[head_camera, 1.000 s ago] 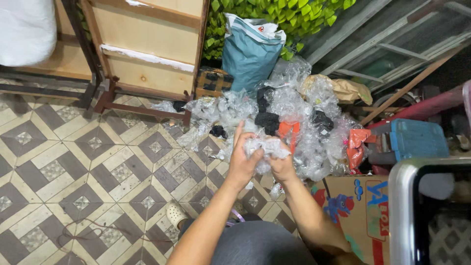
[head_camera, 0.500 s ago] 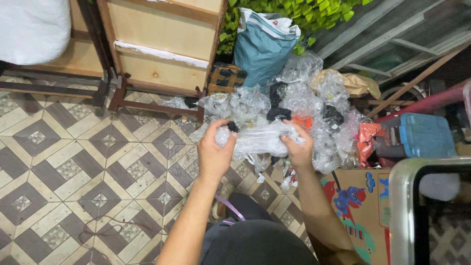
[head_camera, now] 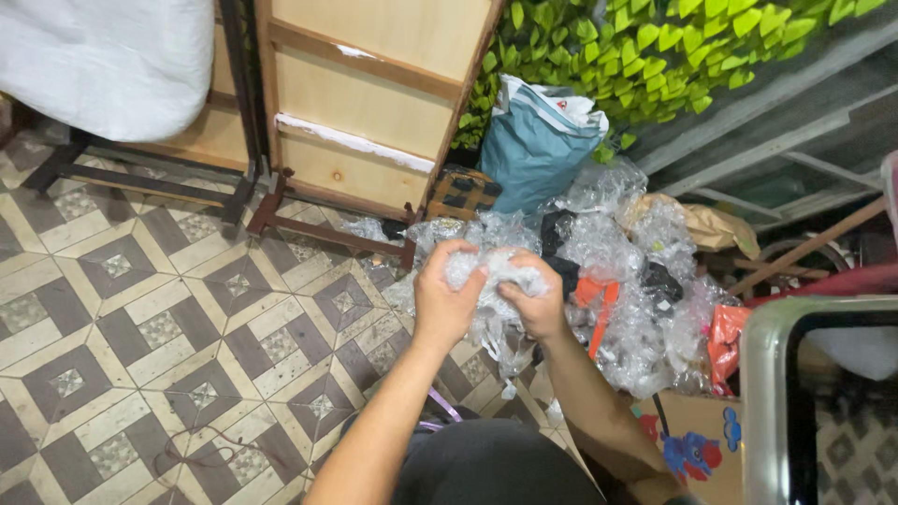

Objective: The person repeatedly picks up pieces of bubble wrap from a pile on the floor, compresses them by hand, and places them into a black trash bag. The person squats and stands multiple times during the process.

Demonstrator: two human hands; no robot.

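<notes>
I am looking down from the left, where a bulky white cloth sack (head_camera: 103, 56) is resting beside a pale wooden cabinet back on dark legs (head_camera: 374, 103), all standing on the brown and cream patterned tile floor (head_camera: 140, 327). At the middle, the left hand (head_camera: 447, 299) is closing its fingers round one side of a crumpled wad of clear plastic wrap (head_camera: 496, 271), held up in the air above the floor. The right hand (head_camera: 538, 304) is pinching the other side, thumb pressing into it, so both hands are gripping the wad tightly between them.

I am judging this as the bunching step, with the plastic being squeezed down. Going further is calling for a firmer squeeze, since loose tails are hanging below the hands.

Just behind and to the right, a heap of clear plastic bags (head_camera: 636, 281) is crowding the space, with a blue woven sack (head_camera: 538, 150) standing behind it under green leaves (head_camera: 655, 56). A printed cardboard box (head_camera: 692, 440) and a rounded metal frame (head_camera: 776, 393) are hemming in the right side
</notes>
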